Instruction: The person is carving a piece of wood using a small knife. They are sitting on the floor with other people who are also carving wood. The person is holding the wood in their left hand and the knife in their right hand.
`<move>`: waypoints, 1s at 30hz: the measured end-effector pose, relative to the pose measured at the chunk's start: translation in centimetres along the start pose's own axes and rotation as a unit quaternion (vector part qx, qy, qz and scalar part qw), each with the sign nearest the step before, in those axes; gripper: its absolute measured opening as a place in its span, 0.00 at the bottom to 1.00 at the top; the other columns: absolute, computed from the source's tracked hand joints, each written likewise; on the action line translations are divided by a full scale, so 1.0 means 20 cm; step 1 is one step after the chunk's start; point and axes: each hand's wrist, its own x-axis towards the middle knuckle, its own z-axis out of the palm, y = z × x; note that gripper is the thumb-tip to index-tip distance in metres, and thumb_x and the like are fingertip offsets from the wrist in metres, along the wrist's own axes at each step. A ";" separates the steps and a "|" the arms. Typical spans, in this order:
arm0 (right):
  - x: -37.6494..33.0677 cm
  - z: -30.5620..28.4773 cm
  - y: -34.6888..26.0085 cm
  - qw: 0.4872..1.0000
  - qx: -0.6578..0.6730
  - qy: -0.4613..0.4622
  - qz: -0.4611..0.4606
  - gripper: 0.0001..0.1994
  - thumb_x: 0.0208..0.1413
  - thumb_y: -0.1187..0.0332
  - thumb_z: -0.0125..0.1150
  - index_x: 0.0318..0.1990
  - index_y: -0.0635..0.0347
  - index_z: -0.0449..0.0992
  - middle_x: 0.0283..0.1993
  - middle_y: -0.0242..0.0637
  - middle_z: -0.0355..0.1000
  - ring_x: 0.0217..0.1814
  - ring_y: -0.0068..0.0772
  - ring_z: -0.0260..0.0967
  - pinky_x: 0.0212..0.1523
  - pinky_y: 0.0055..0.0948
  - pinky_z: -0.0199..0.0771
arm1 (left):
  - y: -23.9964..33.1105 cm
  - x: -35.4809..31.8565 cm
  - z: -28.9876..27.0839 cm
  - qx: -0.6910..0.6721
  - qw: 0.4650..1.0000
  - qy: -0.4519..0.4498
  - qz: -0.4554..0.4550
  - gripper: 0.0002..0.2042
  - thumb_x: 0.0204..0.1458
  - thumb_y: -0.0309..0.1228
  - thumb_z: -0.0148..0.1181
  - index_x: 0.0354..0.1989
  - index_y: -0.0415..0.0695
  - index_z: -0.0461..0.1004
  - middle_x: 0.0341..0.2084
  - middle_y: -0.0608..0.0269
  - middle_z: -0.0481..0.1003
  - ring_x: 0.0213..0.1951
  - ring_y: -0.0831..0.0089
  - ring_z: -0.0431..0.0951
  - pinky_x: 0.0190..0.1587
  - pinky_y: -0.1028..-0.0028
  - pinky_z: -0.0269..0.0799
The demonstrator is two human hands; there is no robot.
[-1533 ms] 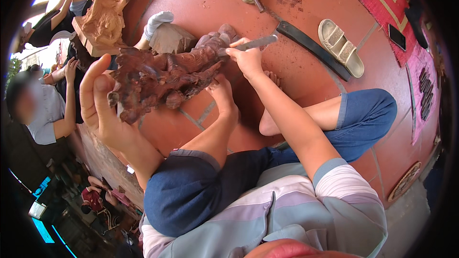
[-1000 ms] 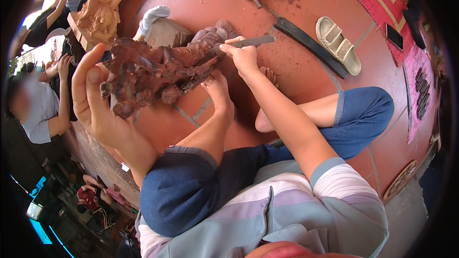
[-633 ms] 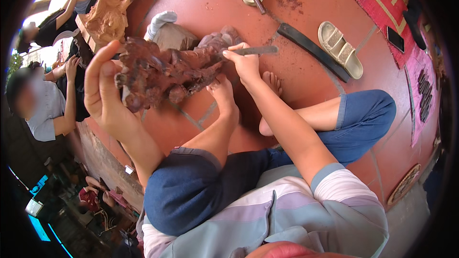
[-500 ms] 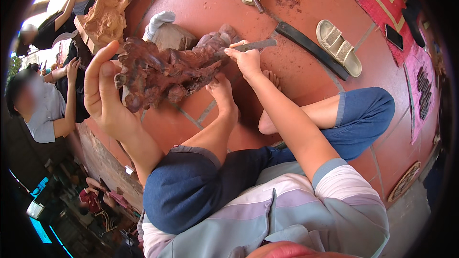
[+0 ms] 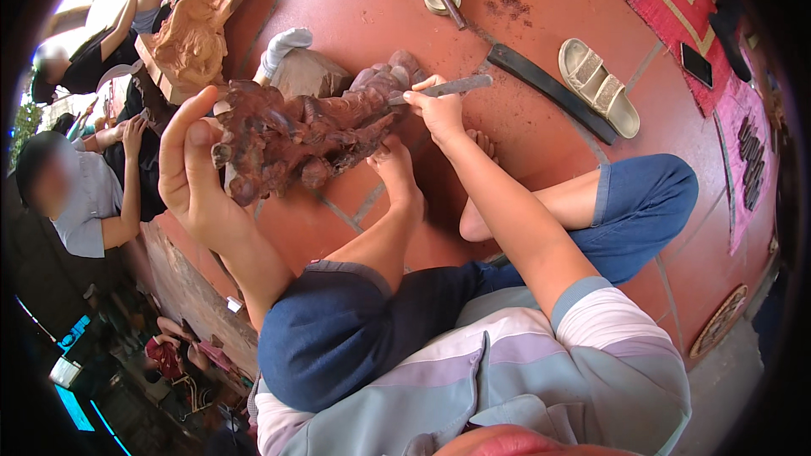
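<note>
A reddish-brown wood carving (image 5: 291, 131) with a rough, knobbly surface is tilted in front of me above the floor. My left hand (image 5: 207, 190) grips its left end, thumb and fingers bent against the edge. My right hand (image 5: 435, 114) is closed around a flat grey metal file (image 5: 469, 85). One end of the file sticks out to the right of the fist, while the other meets the carving's upper right side. Its contact point is partly hidden by my fingers. My bare foot (image 5: 394, 165) is beneath the carving's right part.
A wood block (image 5: 311, 76) with a pale cloth wrap (image 5: 285, 44) stands behind the carving. Sandals (image 5: 598, 89), a dark bar (image 5: 549, 89) and a handled tool (image 5: 446, 2) lie on red tiles. A phone (image 5: 696, 65) rests at right. Other people and a lighter carving (image 5: 203, 21) are at left.
The carving and my left hand have shifted slightly right and down. My right hand and the file have moved a little to the right.
</note>
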 end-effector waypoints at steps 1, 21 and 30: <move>-0.01 0.00 0.00 0.999 0.042 0.003 0.004 0.08 0.43 0.78 0.67 0.28 0.60 0.72 0.24 0.29 0.69 0.25 0.16 0.65 0.27 0.19 0.65 | 0.00 0.00 0.01 0.009 1.000 0.015 0.008 0.12 0.57 0.25 0.51 0.45 0.32 0.74 0.27 0.68 0.72 0.30 0.87 0.67 0.34 0.88 0.61; -0.02 0.00 -0.02 0.999 -0.023 -0.027 -0.010 0.09 0.44 0.78 0.67 0.32 0.61 0.72 0.27 0.30 0.71 0.29 0.18 0.67 0.30 0.16 0.66 | 0.03 -0.03 0.06 0.018 0.997 0.066 -0.025 0.12 0.58 0.27 0.50 0.41 0.30 0.74 0.23 0.67 0.70 0.27 0.85 0.68 0.32 0.87 0.65; 0.01 -0.02 -0.06 0.999 -0.023 -0.016 0.016 0.09 0.43 0.78 0.67 0.31 0.59 0.72 0.28 0.31 0.71 0.27 0.18 0.67 0.27 0.19 0.67 | 0.00 -0.02 0.02 -0.007 0.999 0.034 -0.009 0.12 0.58 0.27 0.49 0.43 0.29 0.73 0.25 0.66 0.71 0.28 0.85 0.69 0.32 0.86 0.66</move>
